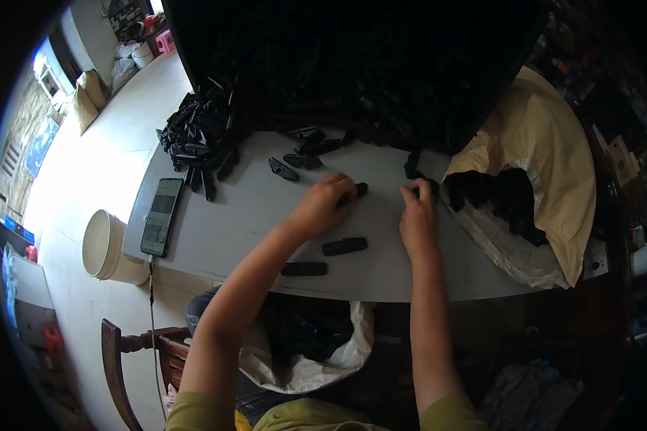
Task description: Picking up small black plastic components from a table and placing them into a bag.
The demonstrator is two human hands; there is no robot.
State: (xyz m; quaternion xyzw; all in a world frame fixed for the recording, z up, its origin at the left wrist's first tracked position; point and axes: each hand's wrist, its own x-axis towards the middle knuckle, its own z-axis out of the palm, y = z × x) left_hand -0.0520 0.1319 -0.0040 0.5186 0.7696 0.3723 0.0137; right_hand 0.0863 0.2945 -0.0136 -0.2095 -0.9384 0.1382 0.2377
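My left hand is above the middle of the grey table, its fingers closed round a small black plastic piece whose end pokes out on the right. My right hand is near the open paper sack, thumb and fingers pinched at a dark piece that is mostly hidden. Between my forearms, two flat oblong black pieces lie on the table, one a little farther away than the other. Beyond my left hand rest loose black pieces, among them a pointed one.
A heap of black parts stands far left beside a big dark container. A tan sack with black pieces lies right. A cabled phone, a bucket, a wooden chair and a white woven sack are nearer.
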